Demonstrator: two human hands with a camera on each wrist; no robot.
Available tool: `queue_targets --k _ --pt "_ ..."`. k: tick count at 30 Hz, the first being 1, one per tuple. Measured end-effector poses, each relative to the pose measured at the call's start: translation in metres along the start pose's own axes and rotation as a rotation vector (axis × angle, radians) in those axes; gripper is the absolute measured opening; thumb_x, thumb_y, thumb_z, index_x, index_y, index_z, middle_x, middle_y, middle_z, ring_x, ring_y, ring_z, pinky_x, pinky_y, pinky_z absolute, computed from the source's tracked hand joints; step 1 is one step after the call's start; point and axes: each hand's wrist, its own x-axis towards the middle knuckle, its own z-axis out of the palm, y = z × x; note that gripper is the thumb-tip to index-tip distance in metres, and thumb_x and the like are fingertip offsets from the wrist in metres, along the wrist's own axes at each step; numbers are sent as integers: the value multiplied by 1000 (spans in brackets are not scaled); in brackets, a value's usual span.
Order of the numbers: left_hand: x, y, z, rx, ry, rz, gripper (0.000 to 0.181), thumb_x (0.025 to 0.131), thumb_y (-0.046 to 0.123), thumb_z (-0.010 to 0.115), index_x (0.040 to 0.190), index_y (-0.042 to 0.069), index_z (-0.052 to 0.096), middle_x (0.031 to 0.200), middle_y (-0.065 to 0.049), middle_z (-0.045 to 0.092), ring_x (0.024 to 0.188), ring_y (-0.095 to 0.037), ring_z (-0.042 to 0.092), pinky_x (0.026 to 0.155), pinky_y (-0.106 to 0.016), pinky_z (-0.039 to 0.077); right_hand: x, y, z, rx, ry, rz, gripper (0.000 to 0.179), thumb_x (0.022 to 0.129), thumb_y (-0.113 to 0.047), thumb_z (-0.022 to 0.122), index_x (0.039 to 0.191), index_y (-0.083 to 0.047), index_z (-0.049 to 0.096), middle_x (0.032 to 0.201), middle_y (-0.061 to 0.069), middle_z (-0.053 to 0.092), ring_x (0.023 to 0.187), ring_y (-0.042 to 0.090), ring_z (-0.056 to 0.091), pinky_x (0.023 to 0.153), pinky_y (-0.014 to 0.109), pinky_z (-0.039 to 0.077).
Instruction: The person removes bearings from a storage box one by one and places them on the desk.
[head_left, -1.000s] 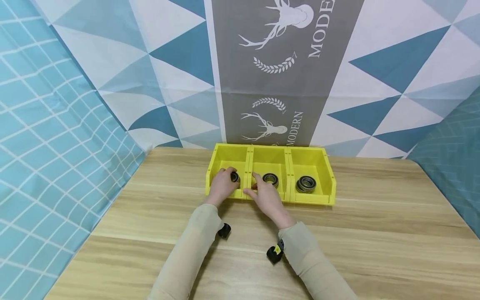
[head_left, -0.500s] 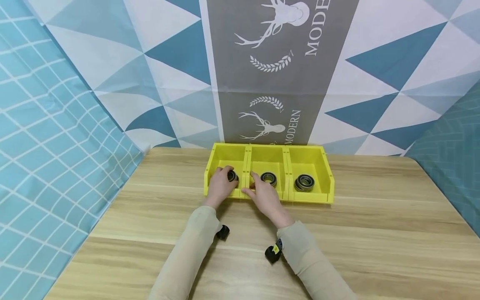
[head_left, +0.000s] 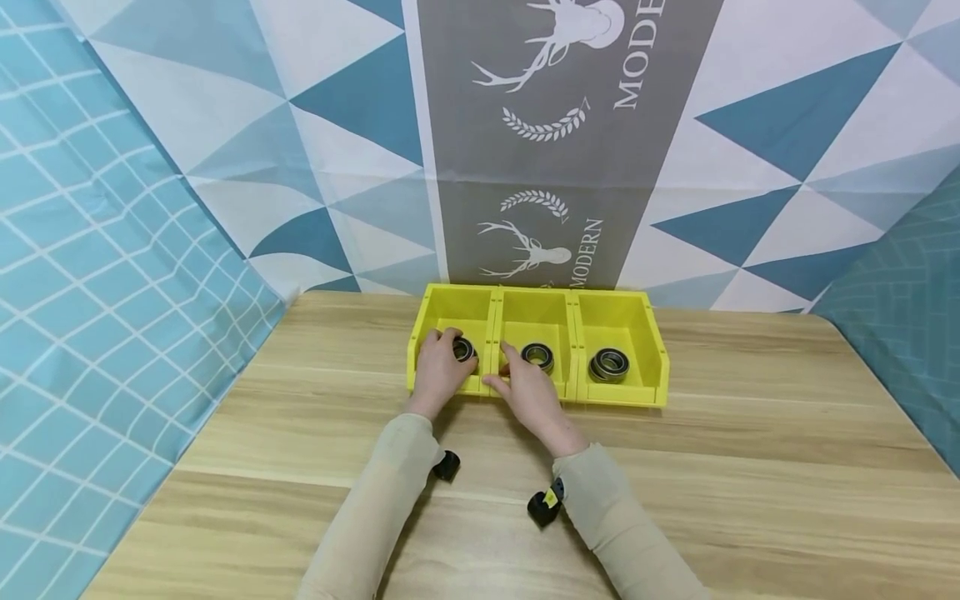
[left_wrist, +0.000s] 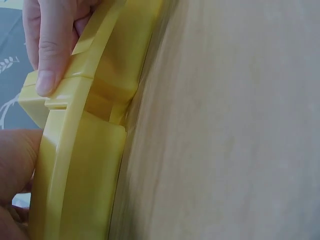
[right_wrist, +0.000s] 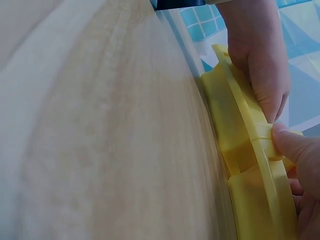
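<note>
Three joined yellow bins (head_left: pixel 573 297) stand in a row, with black-sealed ball bearings in them. My left hand (head_left: pixel 437 368) reaches into the left bin, its fingers and thumb around a bearing (head_left: pixel 462 349); part of that bearing is hidden by the hand. My right hand (head_left: pixel 531 392) grips the middle bin by the divider on its left side. In the right wrist view the right thumb (right_wrist: pixel 287 141) presses the front rim at the joint, with the other fingers behind the wall. Just beyond this hand lies the middle bin's bearing (head_left: pixel 537 357).
In the right bin, bearings (head_left: pixel 609 365) lie stacked. The bins rest near the back of a wood-grain table (head_left: pixel 750 483), in front of a patterned cloth (head_left: pixel 360 150). Black devices, the right one (head_left: pixel 544 508) with a yellow mark, sit at both wrists.
The left fingers have shifted slightly and the bearing under them shows more of its ring. The right hand stays at the divider. The head view has drifted a little.
</note>
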Motion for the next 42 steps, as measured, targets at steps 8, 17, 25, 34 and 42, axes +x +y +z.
queue_targets --k 8,17,25,34,42 --pt "-6 1 -2 -20 59 7 49 73 18 71 117 5 54 108 -16 48 100 -30 50 86 -41 44 2 0 1 -9 -16 1 65 87 -38 57 137 -3 35 98 10 67 84 26 65 73 39 50" --pt "-13 2 -6 -57 54 50 48 76 13 69 120 4 53 111 -17 50 100 -30 52 85 -40 45 -1 1 1 -20 -10 -12 65 87 -38 57 138 -3 34 97 10 67 82 27 65 74 39 50" --pt "-17 3 -13 -50 17 58 49 74 12 68 121 7 53 114 -15 51 100 -29 53 85 -40 46 -2 4 -1 -40 -50 -35 67 88 -38 56 139 -2 32 99 9 67 81 24 65 73 37 50" --pt "-17 3 -16 -32 64 107 44 71 16 72 111 6 56 106 -15 50 96 -27 51 86 -39 44 0 5 -2 -46 -52 -41 67 88 -37 56 139 -2 31 100 9 67 83 24 65 74 37 50" --pt "-20 7 -19 -34 74 134 42 70 17 73 108 7 57 103 -11 47 95 -25 49 85 -36 45 0 4 -4 -46 -53 -34 66 88 -36 57 139 -2 31 100 9 67 83 25 65 73 38 50"
